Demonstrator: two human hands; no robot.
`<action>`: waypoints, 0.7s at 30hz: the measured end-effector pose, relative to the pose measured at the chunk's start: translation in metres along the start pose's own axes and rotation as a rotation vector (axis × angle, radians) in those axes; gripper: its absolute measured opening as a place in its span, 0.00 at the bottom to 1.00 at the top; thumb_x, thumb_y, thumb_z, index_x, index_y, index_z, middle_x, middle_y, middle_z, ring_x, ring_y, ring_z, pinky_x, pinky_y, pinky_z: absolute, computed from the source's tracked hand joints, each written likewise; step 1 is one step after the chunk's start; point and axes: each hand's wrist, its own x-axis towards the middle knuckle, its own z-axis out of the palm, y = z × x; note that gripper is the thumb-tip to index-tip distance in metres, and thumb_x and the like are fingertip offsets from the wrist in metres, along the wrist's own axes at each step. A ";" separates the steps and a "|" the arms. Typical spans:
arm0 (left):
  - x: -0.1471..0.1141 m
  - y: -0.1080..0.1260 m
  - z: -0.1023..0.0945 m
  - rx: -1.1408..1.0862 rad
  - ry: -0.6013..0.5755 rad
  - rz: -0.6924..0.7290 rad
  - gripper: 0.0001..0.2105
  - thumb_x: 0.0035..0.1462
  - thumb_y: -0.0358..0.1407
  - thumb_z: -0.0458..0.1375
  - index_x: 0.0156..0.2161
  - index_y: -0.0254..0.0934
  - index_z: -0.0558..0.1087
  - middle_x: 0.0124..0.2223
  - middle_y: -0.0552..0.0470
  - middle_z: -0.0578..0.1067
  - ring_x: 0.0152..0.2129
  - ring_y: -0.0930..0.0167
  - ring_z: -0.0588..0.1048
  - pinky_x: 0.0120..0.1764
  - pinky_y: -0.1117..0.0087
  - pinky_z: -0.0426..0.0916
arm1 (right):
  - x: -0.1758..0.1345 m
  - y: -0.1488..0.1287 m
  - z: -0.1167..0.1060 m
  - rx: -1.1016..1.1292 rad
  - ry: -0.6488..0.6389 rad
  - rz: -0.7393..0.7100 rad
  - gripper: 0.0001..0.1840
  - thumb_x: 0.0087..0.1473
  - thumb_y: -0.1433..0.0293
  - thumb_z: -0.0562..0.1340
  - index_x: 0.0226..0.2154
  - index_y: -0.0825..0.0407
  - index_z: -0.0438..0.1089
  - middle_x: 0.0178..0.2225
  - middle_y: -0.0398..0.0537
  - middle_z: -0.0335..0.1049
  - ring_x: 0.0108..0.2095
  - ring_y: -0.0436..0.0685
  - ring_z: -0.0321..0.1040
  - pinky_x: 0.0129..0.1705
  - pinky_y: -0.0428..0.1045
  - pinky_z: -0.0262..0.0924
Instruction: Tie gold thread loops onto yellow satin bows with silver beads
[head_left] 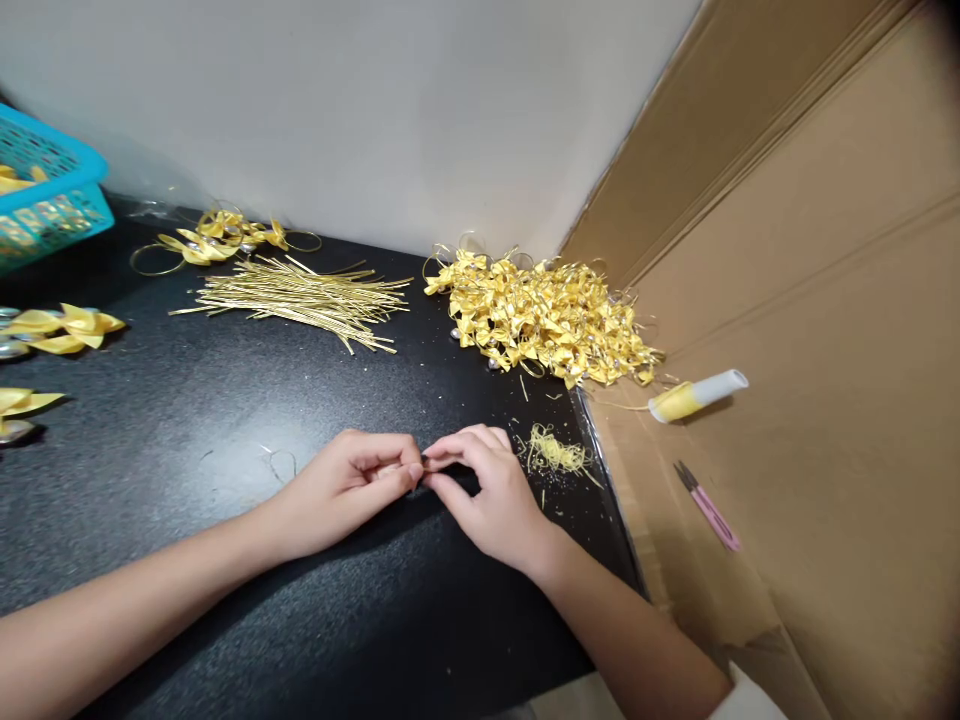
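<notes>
Above the black tabletop [247, 420], my left hand [345, 490] and my right hand [487, 490] meet fingertip to fingertip. Both are closed in a pinch. Whatever lies between the fingertips is too small and too hidden to name. To the right of my right hand lies a tangle of yellow thread scraps [555, 450]. Beyond the hands rests a loose bundle of gold twist ties [300, 300]. A heap of yellow ribbon bows [540, 310] with silvery beads and gold loops fills the back right.
A turquoise plastic basket [52, 190] with yellow pieces stands at the far left. More yellow bows [217, 235] lie by the wall, others [75, 328] at the left edge. On the cardboard [810, 330] at right are a thread spool [694, 395] and pink thread snips [706, 505].
</notes>
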 end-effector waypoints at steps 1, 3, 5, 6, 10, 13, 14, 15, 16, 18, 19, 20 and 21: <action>0.000 0.001 0.000 0.006 0.004 -0.004 0.15 0.61 0.38 0.50 0.24 0.35 0.65 0.21 0.59 0.59 0.19 0.77 0.56 0.22 0.76 0.52 | 0.001 0.002 0.001 -0.007 0.036 -0.004 0.06 0.55 0.73 0.65 0.37 0.47 0.70 0.34 0.43 0.75 0.39 0.55 0.70 0.46 0.54 0.60; 0.000 0.001 -0.001 0.012 0.012 -0.023 0.15 0.61 0.38 0.49 0.24 0.35 0.65 0.21 0.59 0.60 0.19 0.77 0.56 0.22 0.76 0.53 | 0.001 0.007 -0.004 0.000 0.106 0.032 0.03 0.56 0.72 0.65 0.33 0.48 0.71 0.32 0.43 0.74 0.37 0.54 0.71 0.44 0.54 0.61; 0.000 0.002 -0.001 0.012 0.014 -0.040 0.15 0.61 0.38 0.49 0.23 0.36 0.65 0.20 0.58 0.61 0.19 0.76 0.57 0.21 0.76 0.53 | 0.000 0.013 -0.015 0.066 0.155 0.094 0.02 0.55 0.70 0.66 0.32 0.48 0.72 0.33 0.44 0.73 0.36 0.54 0.71 0.43 0.54 0.63; 0.000 0.002 -0.001 0.012 0.014 -0.043 0.15 0.60 0.38 0.49 0.23 0.36 0.65 0.21 0.58 0.62 0.19 0.76 0.58 0.22 0.76 0.54 | -0.001 0.015 -0.021 0.117 0.172 0.113 0.02 0.54 0.69 0.66 0.32 0.48 0.72 0.33 0.44 0.73 0.35 0.54 0.72 0.42 0.53 0.64; 0.000 0.002 -0.001 0.010 -0.006 -0.035 0.14 0.60 0.37 0.49 0.23 0.36 0.64 0.20 0.59 0.60 0.18 0.76 0.57 0.21 0.77 0.53 | -0.001 0.018 -0.041 0.167 0.161 0.084 0.02 0.54 0.67 0.67 0.31 0.47 0.74 0.31 0.43 0.73 0.34 0.53 0.71 0.40 0.52 0.65; -0.001 0.003 -0.001 0.025 -0.040 -0.033 0.13 0.59 0.37 0.50 0.24 0.36 0.64 0.20 0.59 0.58 0.18 0.76 0.55 0.20 0.76 0.51 | 0.001 0.015 -0.047 -0.030 0.102 0.059 0.06 0.52 0.70 0.69 0.35 0.46 0.75 0.35 0.44 0.76 0.39 0.57 0.69 0.47 0.57 0.61; -0.001 0.004 -0.001 0.038 -0.044 -0.027 0.13 0.59 0.36 0.50 0.24 0.36 0.64 0.20 0.59 0.58 0.18 0.76 0.55 0.21 0.76 0.51 | 0.002 0.013 -0.046 -0.089 0.072 0.053 0.12 0.50 0.69 0.70 0.39 0.45 0.74 0.39 0.45 0.76 0.43 0.59 0.67 0.49 0.59 0.60; -0.001 0.004 -0.002 0.055 -0.043 -0.015 0.13 0.59 0.36 0.50 0.24 0.36 0.65 0.20 0.59 0.59 0.18 0.76 0.56 0.21 0.76 0.51 | 0.002 0.011 -0.043 -0.133 0.037 0.043 0.18 0.47 0.67 0.72 0.43 0.44 0.73 0.45 0.46 0.75 0.47 0.61 0.65 0.51 0.60 0.58; -0.001 0.005 -0.002 0.074 -0.041 -0.001 0.13 0.60 0.36 0.50 0.24 0.36 0.65 0.20 0.59 0.60 0.18 0.76 0.56 0.21 0.75 0.51 | 0.002 0.010 -0.039 -0.160 -0.004 0.028 0.24 0.45 0.65 0.73 0.46 0.43 0.72 0.50 0.47 0.73 0.50 0.62 0.62 0.53 0.61 0.57; -0.001 0.005 -0.003 0.108 -0.043 0.032 0.13 0.61 0.36 0.50 0.25 0.36 0.66 0.20 0.58 0.61 0.19 0.76 0.58 0.22 0.75 0.53 | 0.001 0.006 -0.027 -0.186 -0.077 -0.021 0.27 0.45 0.61 0.73 0.49 0.42 0.71 0.57 0.45 0.67 0.54 0.63 0.58 0.54 0.61 0.56; -0.001 0.005 -0.003 0.121 -0.048 0.047 0.13 0.61 0.36 0.50 0.25 0.36 0.66 0.21 0.58 0.61 0.19 0.76 0.58 0.23 0.75 0.53 | 0.000 0.004 -0.020 -0.201 -0.107 -0.048 0.23 0.48 0.61 0.71 0.47 0.43 0.72 0.58 0.44 0.66 0.54 0.62 0.57 0.54 0.60 0.55; -0.001 0.005 -0.003 0.128 -0.052 0.057 0.14 0.61 0.37 0.50 0.25 0.36 0.66 0.21 0.58 0.61 0.19 0.76 0.58 0.23 0.75 0.53 | 0.000 0.003 -0.015 -0.215 -0.124 -0.074 0.15 0.53 0.63 0.68 0.44 0.43 0.73 0.57 0.42 0.67 0.53 0.61 0.56 0.54 0.59 0.54; -0.001 0.005 -0.004 0.130 -0.054 0.061 0.14 0.61 0.37 0.50 0.25 0.36 0.66 0.20 0.58 0.60 0.19 0.76 0.58 0.22 0.75 0.53 | 0.000 0.002 -0.011 -0.226 -0.135 -0.093 0.07 0.57 0.65 0.65 0.39 0.44 0.75 0.56 0.40 0.68 0.53 0.60 0.56 0.54 0.58 0.54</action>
